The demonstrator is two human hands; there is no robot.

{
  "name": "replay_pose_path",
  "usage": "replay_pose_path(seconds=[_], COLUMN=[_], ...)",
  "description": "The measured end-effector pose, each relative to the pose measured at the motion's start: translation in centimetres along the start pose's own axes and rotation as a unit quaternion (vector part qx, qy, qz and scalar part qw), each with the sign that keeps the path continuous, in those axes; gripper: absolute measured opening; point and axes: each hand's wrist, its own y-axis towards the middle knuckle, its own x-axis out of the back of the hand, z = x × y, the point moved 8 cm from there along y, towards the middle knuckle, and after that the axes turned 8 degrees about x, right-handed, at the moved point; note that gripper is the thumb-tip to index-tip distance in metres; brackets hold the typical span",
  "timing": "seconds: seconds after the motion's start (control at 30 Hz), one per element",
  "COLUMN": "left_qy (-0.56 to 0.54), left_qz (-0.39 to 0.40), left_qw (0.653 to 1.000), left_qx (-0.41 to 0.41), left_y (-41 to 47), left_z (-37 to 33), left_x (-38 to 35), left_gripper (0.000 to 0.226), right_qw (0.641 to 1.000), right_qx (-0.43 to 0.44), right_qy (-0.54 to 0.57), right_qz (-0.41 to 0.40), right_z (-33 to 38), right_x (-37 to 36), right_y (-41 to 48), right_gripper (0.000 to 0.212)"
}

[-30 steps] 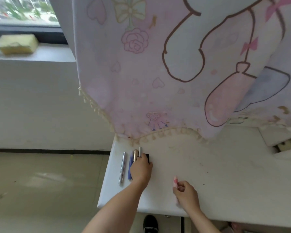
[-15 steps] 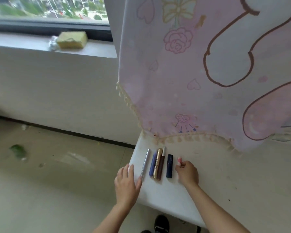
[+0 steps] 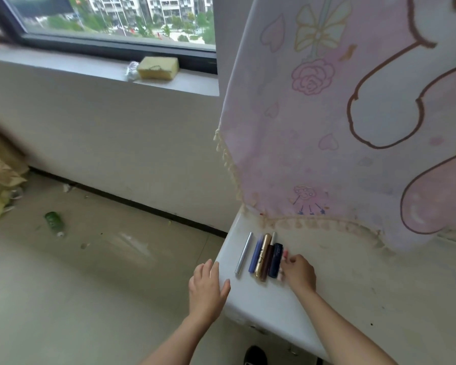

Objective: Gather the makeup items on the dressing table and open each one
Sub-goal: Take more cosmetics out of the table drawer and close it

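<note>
Several slim makeup tubes lie side by side at the left end of the white dressing table: a silver pen, a blue tube, a gold tube, a dark brown tube and a navy tube. My right hand holds a small pink tube down against the navy one. My left hand hovers with fingers spread at the table's left edge, holding nothing.
A pink cartoon cloth hangs over the back of the table. A yellow sponge sits on the windowsill. On the floor to the left lie a green bottle and brown paper. A black shoe shows below the table.
My left hand left the tubes and moved off to the table's left edge. My right hand carried the pink tube left and set it against the navy tube. The view swung left.
</note>
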Motion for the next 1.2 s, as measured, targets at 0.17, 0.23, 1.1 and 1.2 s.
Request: replay_pose_path(seconds=[0.17, 0.23, 1.1, 1.2], left_qy=[-0.009, -0.031, -0.012, 0.045], left_qz=[-0.025, -0.033, 0.170, 0.169], left_qw=[1.000, 0.999, 0.923, 0.929], left_qx=[-0.010, -0.015, -0.345, -0.326], left_y=[-0.7, -0.9, -21.7, -23.9], left_z=[0.4, 0.5, -18.2, -18.8], left_x=[1.1, 1.7, -11.6, -13.8], left_gripper=[0.052, 0.052, 0.029, 0.014], right_qw=[0.999, 0.998, 0.971, 0.977], right_qx=[0.031, 0.041, -0.166, -0.153], right_qy=[0.005, 0.013, 0.074, 0.064], right_qz=[-0.018, -0.036, -0.153, -0.132], right_z=[-1.0, -1.7, -31.0, -33.3], right_x=[2.4, 3.8, 12.7, 13.9], right_y=[-1.7, -2.8, -30.5, -31.0], right_gripper=[0.036, 0.035, 0.023, 0.030])
